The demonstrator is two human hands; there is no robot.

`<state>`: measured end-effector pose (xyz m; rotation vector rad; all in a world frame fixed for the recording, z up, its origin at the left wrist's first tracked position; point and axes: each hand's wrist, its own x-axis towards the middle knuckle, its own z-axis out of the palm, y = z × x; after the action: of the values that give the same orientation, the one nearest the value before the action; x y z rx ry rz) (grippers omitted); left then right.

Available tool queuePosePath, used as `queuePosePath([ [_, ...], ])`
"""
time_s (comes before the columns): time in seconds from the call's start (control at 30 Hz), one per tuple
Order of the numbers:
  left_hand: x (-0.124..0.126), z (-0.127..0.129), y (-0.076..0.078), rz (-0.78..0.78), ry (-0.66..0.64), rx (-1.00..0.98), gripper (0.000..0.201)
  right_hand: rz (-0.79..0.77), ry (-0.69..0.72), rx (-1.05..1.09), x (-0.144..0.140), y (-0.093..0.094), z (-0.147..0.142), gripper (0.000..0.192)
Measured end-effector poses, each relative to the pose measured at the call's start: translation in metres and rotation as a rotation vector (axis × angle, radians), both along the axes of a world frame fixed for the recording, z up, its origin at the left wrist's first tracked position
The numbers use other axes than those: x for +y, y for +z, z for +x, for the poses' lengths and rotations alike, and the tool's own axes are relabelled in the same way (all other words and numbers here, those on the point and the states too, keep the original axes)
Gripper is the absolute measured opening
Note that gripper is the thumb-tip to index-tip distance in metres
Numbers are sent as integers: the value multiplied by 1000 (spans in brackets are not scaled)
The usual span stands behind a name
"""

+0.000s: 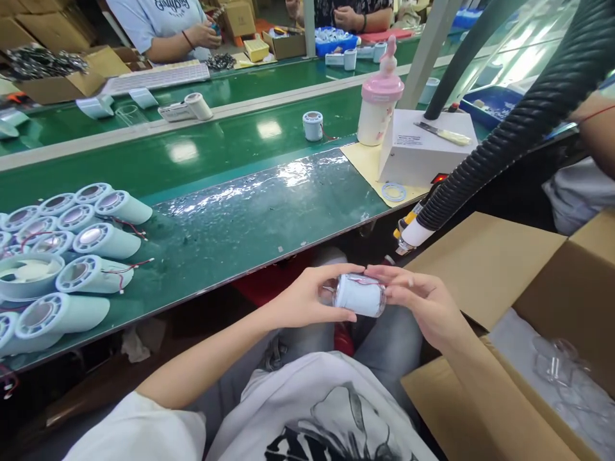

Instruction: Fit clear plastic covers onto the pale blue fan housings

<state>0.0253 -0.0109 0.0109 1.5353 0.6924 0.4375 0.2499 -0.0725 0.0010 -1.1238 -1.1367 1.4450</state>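
Observation:
Over my lap, a light-blue cylindrical housing (358, 296) lies on its side between both hands, a thin red wire along its top. My left hand (310, 296) is closed on its left end, thumb and fingers on either side. A clear plastic cover (383, 301) surrounds the housing's right part, and my right hand (416, 296) grips that end with its fingertips. How far the cover reaches under the left fingers is hidden. To the left on the bench stand several similar light-blue housings (103, 240) with slanted bodies, round ring-shaped tops and red wires.
An open carton (500, 262) of clear plastic covers (560, 368) is at my right. A black ribbed hose (480, 160) hangs above it. A pink-topped bottle (379, 102), a white box (423, 144) with a knife (444, 133) and one housing (313, 127) stand farther back. Co-workers sit across the belt (230, 141).

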Motion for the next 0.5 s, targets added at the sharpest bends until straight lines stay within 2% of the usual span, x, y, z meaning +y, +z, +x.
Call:
queuePosePath([
  [0.03, -1, 0, 0, -70, 34, -16, 73, 68, 25, -63, -1, 0, 1, 13],
  [0.1, -4, 0, -1, -186, 76, -53, 74, 212, 59, -254, -6, 0, 1, 37],
  [0.17, -5, -1, -1, -231, 73, -74, 76, 279, 73, -385, -11, 0, 2, 42],
  [0.33, -6, -6, 4, -56, 26, -43, 74, 226, 108, -317, -17, 0, 3, 35],
  [0.5, -4, -6, 8, 109, -26, -141, 73, 165, 124, -247, -18, 5, 4, 38],
])
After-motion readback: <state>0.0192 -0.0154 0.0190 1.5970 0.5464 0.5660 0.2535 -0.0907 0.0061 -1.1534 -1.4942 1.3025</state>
